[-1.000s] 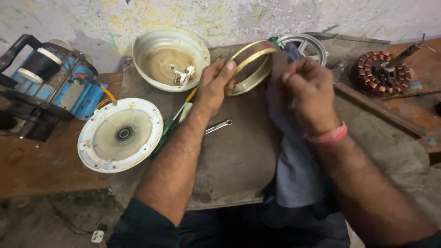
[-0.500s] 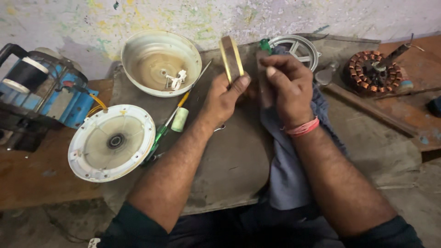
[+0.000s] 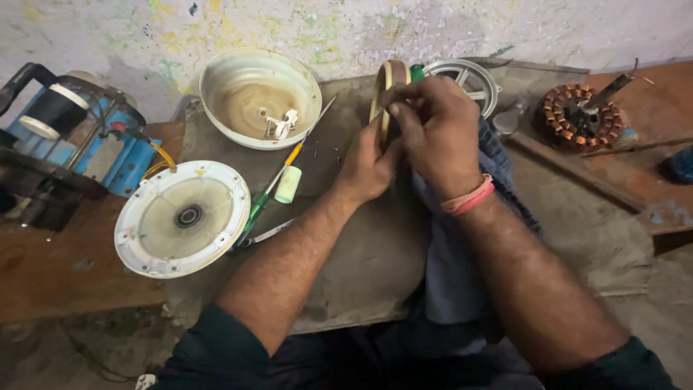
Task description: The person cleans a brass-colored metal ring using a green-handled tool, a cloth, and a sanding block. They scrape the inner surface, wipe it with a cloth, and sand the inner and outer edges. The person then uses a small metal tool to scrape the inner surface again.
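Thin yellow-rimmed metal ring [image 3: 386,90], held on edge above the grey cloth-covered surface [image 3: 361,267], just right of the cream bowl-shaped fan cover [image 3: 260,97]: left hand [image 3: 368,170] and right hand [image 3: 433,133] pinch it; a slackened grip risks it rolling off.

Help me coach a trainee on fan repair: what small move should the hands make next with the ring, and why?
Probably turn the ring a little in the left hand to bring a fresh stretch under the cloth. The ring stands on edge, the left hand steadies it from below, and the right hand presses at its upper rim with the cloth hanging beneath, so only that patch is being rubbed.
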